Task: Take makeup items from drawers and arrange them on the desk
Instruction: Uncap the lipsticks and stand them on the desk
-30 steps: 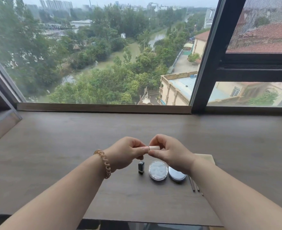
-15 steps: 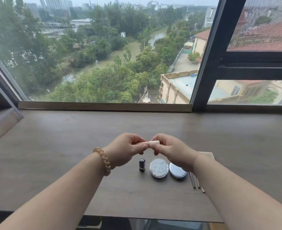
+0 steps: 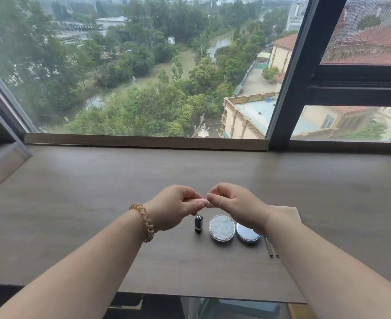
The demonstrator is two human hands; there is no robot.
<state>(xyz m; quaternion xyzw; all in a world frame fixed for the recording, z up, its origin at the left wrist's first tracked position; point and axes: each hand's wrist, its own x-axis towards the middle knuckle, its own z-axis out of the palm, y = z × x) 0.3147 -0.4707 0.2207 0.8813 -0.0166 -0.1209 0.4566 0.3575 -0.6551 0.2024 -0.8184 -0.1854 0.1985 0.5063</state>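
My left hand point(image 3: 175, 207) and my right hand point(image 3: 233, 204) meet above the brown desk point(image 3: 98, 203), both pinching a small pale tube point(image 3: 205, 202) that is almost hidden between the fingertips. Below them on the desk stands a small black lipstick point(image 3: 198, 223). To its right lie a round clear-lidded compact point(image 3: 221, 228) and a round silver compact point(image 3: 247, 233), the latter partly covered by my right wrist. Thin pencils point(image 3: 269, 247) lie beside my right forearm.
A beige flat sheet point(image 3: 291, 212) lies under my right wrist. A large window point(image 3: 144, 77) runs along the back of the desk, with a dark frame post point(image 3: 289, 88) at the right. Below the desk's front edge, an open space point(image 3: 213, 309) shows.
The hands have closed in on each other, so the pale tube now shows far less between the fingers. The items on the desk have not moved.
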